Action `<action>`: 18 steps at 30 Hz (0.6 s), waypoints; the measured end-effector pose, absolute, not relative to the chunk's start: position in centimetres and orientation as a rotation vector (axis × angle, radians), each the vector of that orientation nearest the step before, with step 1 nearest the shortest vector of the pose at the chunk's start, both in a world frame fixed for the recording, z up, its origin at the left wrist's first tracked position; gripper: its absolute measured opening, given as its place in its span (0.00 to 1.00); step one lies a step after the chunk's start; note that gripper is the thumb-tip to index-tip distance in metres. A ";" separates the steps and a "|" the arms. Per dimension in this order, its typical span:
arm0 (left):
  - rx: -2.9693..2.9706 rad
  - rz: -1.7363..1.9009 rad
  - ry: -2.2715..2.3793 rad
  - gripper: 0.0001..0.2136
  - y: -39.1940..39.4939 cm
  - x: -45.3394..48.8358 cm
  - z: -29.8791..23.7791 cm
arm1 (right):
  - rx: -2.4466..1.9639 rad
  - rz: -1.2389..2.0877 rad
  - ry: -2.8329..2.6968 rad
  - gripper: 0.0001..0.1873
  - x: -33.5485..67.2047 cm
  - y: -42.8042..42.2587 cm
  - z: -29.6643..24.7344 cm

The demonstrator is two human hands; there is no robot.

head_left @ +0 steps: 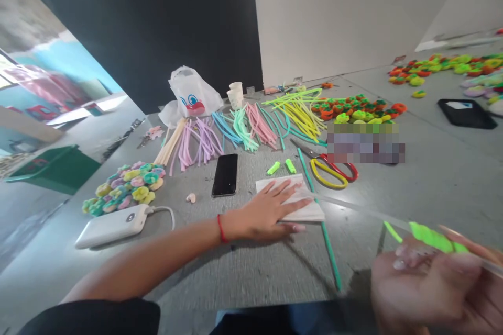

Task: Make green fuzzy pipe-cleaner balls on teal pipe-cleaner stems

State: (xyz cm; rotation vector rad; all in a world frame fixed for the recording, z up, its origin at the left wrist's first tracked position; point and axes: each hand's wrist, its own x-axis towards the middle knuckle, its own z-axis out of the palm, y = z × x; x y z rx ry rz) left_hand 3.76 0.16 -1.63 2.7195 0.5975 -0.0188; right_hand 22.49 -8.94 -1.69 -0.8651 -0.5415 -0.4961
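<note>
Grey tabletop [243, 267] runs back to a dark panel [157, 26] and a pale wall [334, 15]. The left hand [271, 209] lies flat, fingers spread, on a folded white tissue [306, 213], covering much of it; a teal stem [330, 256] runs along the tissue's edge, its middle hard to follow. At the lower right, the right hand [436, 282], cut off by the frame, pinches a bright green coil [432, 238] (a clear strip [361, 207] near it is barely legible). Beyond the scissors [324, 158], a pixelated patch [365, 144] hides what lies there. Farther back, the plastic bag [204, 91] and paper cups [236, 97] keep their contents out of sight. One black tray [475, 119] holds something white and blue; the green bin's [70, 178] inside is unclear.
</note>
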 end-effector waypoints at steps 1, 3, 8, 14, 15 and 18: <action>2.741 -0.003 0.617 0.31 0.6 4.3 -1.7 | -0.831 -0.495 -0.547 0.05 22.5 -8.8 -1.8; 2.770 0.017 0.616 0.27 1.5 5.3 -1.9 | -0.812 -0.450 -0.533 0.05 22.6 -8.7 -1.9; 2.757 0.053 0.580 0.25 3.2 6.6 -2.7 | -0.796 -0.372 -0.481 0.07 22.3 -8.7 -2.0; 2.637 0.103 0.496 0.22 -0.1 4.8 -2.6 | -0.848 -0.317 -0.498 0.11 22.0 -9.1 -2.3; 2.602 0.119 0.443 0.22 -0.9 4.3 -2.4 | -0.853 -0.309 -0.500 0.12 22.1 -9.2 -2.4; 2.428 0.243 0.347 0.17 -1.4 3.4 -1.0 | -0.935 -0.259 -0.557 0.13 22.3 -9.5 -2.5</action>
